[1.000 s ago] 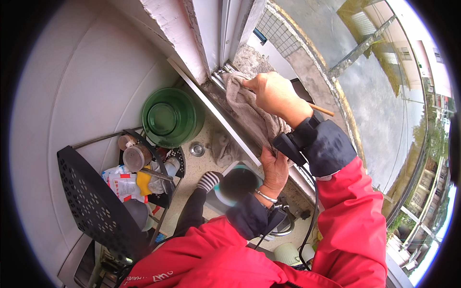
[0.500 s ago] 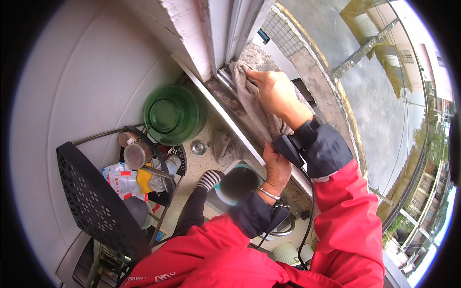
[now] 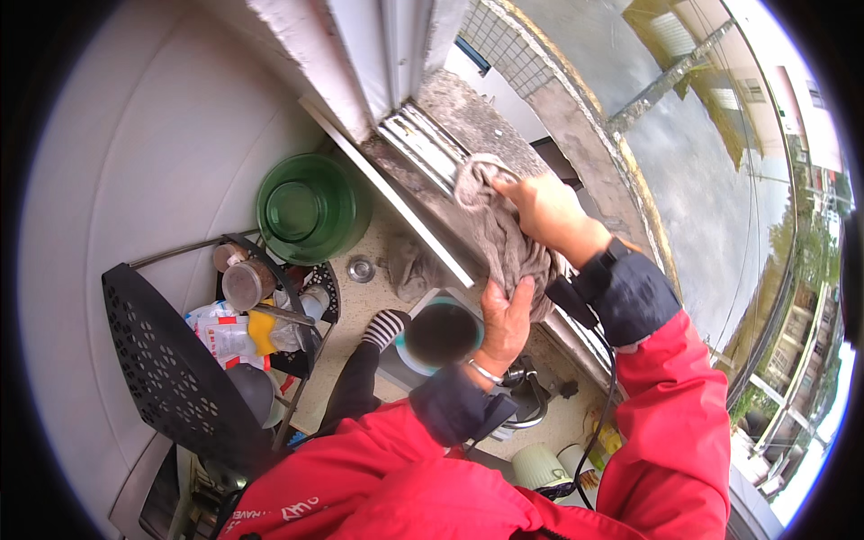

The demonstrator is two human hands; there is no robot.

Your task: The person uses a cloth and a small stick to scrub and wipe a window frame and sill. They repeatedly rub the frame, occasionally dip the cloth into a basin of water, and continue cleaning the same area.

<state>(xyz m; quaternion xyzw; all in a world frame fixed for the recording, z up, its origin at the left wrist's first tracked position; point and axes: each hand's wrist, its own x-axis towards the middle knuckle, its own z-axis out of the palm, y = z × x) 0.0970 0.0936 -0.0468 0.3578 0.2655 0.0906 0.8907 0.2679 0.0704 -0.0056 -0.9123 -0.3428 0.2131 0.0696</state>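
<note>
A grey-brown, wet-looking rag (image 3: 506,229) lies bunched over the window track (image 3: 423,144). My right hand (image 3: 553,214) presses it onto the rails, fingers closed on the cloth. Nearer to me, my left hand (image 3: 506,326) grips the lower, hanging end of the same rag, its thumb on top. A silver bracelet circles my left wrist. The left end of the track shows pale metal rails, with the rough, dirty outer ledge (image 3: 477,112) beyond them.
Below the sill, a basin of dark water (image 3: 441,333) sits in the sink beside a faucet (image 3: 531,396). A green tub (image 3: 315,211) stands on the speckled counter at left. A black rack (image 3: 171,360) holds jars and packets. My striped-sock foot (image 3: 385,329) rests by the basin.
My right hand has drawn the rag along the track toward me and to the right, baring the rails at the left end. My left hand has shifted slightly, still on the rag.
</note>
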